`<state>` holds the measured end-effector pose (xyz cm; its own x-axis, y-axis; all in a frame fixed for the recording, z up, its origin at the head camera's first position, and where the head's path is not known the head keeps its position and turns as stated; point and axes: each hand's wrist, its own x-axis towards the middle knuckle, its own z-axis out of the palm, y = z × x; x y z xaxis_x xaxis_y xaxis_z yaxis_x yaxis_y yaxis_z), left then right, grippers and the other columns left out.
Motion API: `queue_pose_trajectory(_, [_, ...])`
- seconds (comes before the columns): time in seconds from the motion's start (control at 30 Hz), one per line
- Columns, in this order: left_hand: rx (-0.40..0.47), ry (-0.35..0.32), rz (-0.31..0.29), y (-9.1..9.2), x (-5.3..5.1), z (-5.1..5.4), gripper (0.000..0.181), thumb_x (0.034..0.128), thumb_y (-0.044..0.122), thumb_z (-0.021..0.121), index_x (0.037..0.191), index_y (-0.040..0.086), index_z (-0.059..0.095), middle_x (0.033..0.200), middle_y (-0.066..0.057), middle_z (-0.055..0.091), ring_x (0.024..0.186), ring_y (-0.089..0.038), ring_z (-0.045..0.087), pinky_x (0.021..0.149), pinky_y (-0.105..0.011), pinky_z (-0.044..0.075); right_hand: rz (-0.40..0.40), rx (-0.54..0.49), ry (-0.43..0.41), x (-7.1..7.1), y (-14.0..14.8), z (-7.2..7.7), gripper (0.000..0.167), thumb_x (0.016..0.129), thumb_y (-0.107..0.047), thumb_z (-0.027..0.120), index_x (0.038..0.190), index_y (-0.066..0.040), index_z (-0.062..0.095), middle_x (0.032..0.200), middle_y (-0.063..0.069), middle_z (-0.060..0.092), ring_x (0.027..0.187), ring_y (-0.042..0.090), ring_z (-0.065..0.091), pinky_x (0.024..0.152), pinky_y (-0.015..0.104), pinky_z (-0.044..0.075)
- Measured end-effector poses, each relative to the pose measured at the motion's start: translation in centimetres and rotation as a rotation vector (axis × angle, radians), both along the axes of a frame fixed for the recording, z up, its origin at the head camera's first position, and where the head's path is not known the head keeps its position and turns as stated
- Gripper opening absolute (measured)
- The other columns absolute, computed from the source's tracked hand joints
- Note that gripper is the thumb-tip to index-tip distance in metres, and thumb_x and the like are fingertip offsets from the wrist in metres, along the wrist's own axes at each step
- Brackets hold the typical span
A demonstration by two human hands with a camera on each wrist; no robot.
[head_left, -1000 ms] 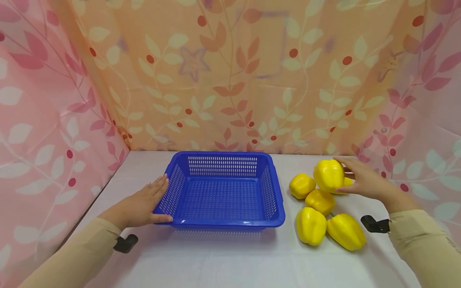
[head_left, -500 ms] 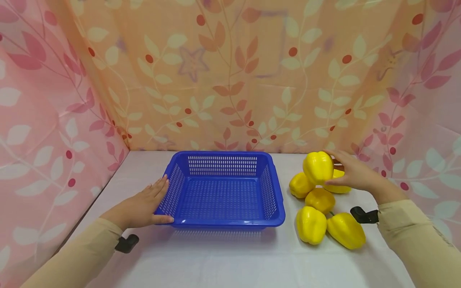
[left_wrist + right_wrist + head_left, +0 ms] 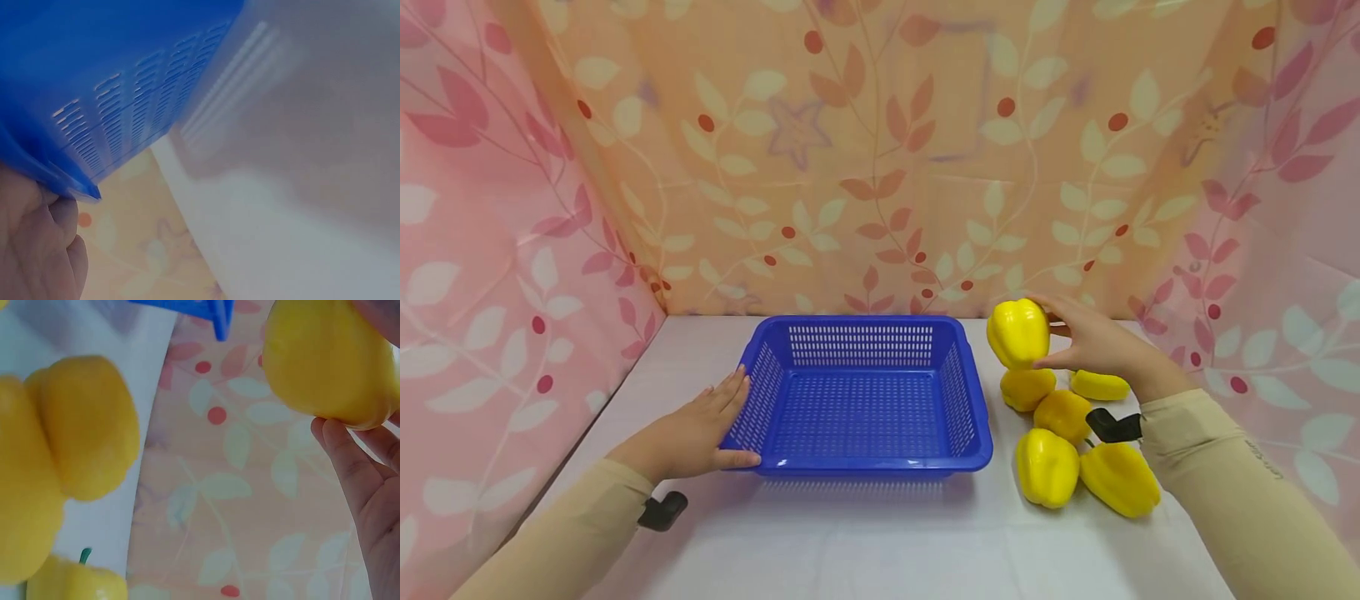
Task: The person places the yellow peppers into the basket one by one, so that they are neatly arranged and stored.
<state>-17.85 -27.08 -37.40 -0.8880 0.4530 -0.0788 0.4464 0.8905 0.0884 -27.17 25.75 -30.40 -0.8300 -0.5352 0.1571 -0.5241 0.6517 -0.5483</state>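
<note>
A yellow bell pepper [image 3: 1018,333] is held in the air by my right hand [image 3: 1093,342], its fingers and thumb gripping it from the right side. The right wrist view shows fingertips against the skin of the same bell pepper [image 3: 331,362]. My left hand [image 3: 696,429] rests on the left rim of a blue plastic basket [image 3: 865,464], fingers straight and thumb at the front corner. Seen from the left wrist, the hand [image 3: 37,237] touches the rim from outside. The basket has slotted walls, and nothing lies inside it.
Several more yellow peppers lie right of the basket: a back one [image 3: 1028,389], a darker one [image 3: 1063,415], a front one [image 3: 1048,468] and a long one [image 3: 1120,479] among them. A white cloth [image 3: 850,542] covers the table. Patterned curtains [image 3: 880,167] enclose the back and sides.
My right hand has carried the held bell pepper leftward and up, from above the other peppers toward the basket's right rim. The left hand and basket have stayed in place.
</note>
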Motion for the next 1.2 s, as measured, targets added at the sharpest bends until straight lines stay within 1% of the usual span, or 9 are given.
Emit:
queue_pose_trajectory(0.2, [-0.007,0.015,-0.010,0.0,0.0,-0.1,0.113,0.0725,0.078,0.040,0.143,-0.007,0.015,0.150,-0.023,0.007,0.137,-0.038,0.012,0.108,-0.054,0.016,0.057,-0.019,0.007,-0.5,-2.0,0.5,0.090,0.071,-0.023,0.079,0.142,-0.006,0.026,0.136,0.014,0.037,0.117,0.034,0.044,0.097,0.050,0.038])
queue_pose_trajectory(0.43, [0.005,0.025,-0.024,-0.1,0.0,0.0,0.112,0.0729,0.077,0.042,0.142,-0.007,0.016,0.150,-0.023,0.008,0.136,-0.039,0.013,0.108,-0.054,0.017,0.101,-0.050,0.018,-1.1,-4.4,0.5,0.089,0.068,-0.025,0.081,0.141,-0.013,0.032,0.131,0.007,0.043,0.116,0.028,0.047,0.096,0.046,0.041])
queue_pose_trajectory(0.53, [0.011,0.030,-0.028,-0.1,0.0,0.0,0.111,0.0735,0.075,0.045,0.142,-0.008,0.017,0.150,-0.024,0.009,0.136,-0.039,0.013,0.107,-0.054,0.017,0.142,-0.062,0.026,-1.4,-5.5,0.6,0.089,0.068,-0.024,0.081,0.141,-0.011,0.032,0.134,0.008,0.041,0.116,0.029,0.047,0.096,0.046,0.042])
queue_pose_trajectory(0.6, [0.016,0.029,-0.026,-0.1,0.0,-0.1,0.110,0.0740,0.073,0.048,0.142,-0.008,0.017,0.150,-0.024,0.009,0.136,-0.039,0.013,0.107,-0.054,0.017,0.154,-0.057,0.021,-1.6,-6.2,0.6,0.091,0.068,-0.024,0.081,0.142,-0.010,0.030,0.137,0.010,0.038,0.117,0.031,0.046,0.096,0.045,0.041])
queue_pose_trajectory(0.73, [0.018,0.029,-0.022,0.0,0.0,-0.1,0.109,0.0742,0.071,0.050,0.142,-0.007,0.016,0.150,-0.023,0.009,0.136,-0.039,0.014,0.107,-0.054,0.017,0.148,-0.042,-0.002,-1.8,-7.4,0.7,0.093,0.068,-0.025,0.081,0.143,-0.009,0.027,0.141,0.012,0.032,0.119,0.032,0.044,0.098,0.044,0.040])
queue_pose_trajectory(0.83, [0.017,0.031,-0.021,0.0,0.0,-0.1,0.111,0.0733,0.074,0.048,0.142,-0.007,0.016,0.150,-0.023,0.009,0.136,-0.039,0.014,0.107,-0.054,0.018,0.157,-0.044,-0.020,-2.0,-8.3,0.8,0.092,0.069,-0.026,0.080,0.143,-0.009,0.028,0.138,0.010,0.035,0.119,0.030,0.044,0.099,0.044,0.039])
queue_pose_trajectory(0.97, [0.017,0.026,-0.019,0.1,0.1,0.0,0.112,0.0728,0.075,0.046,0.142,-0.007,0.016,0.150,-0.023,0.008,0.136,-0.039,0.014,0.107,-0.054,0.018,0.204,-0.052,-0.029,-2.3,-9.5,0.9,0.090,0.069,-0.027,0.080,0.142,-0.012,0.030,0.130,0.007,0.041,0.118,0.027,0.044,0.099,0.042,0.040])
queue_pose_trajectory(1.1, [0.022,0.022,-0.015,0.2,0.2,0.1,0.111,0.0734,0.073,0.048,0.142,-0.007,0.016,0.150,-0.023,0.009,0.136,-0.039,0.014,0.107,-0.054,0.018,0.224,-0.055,-0.032,-2.6,-10.6,0.8,0.089,0.068,-0.027,0.081,0.142,-0.015,0.031,0.128,0.005,0.041,0.117,0.025,0.044,0.097,0.040,0.042])
queue_pose_trajectory(1.2, [0.026,0.022,-0.015,0.1,0.2,0.1,0.110,0.0736,0.072,0.050,0.142,-0.008,0.016,0.150,-0.023,0.009,0.136,-0.039,0.014,0.107,-0.054,0.017,0.222,-0.063,-0.049,-2.8,-11.5,0.5,0.090,0.068,-0.027,0.081,0.141,-0.014,0.031,0.129,0.005,0.040,0.116,0.025,0.045,0.096,0.039,0.043])
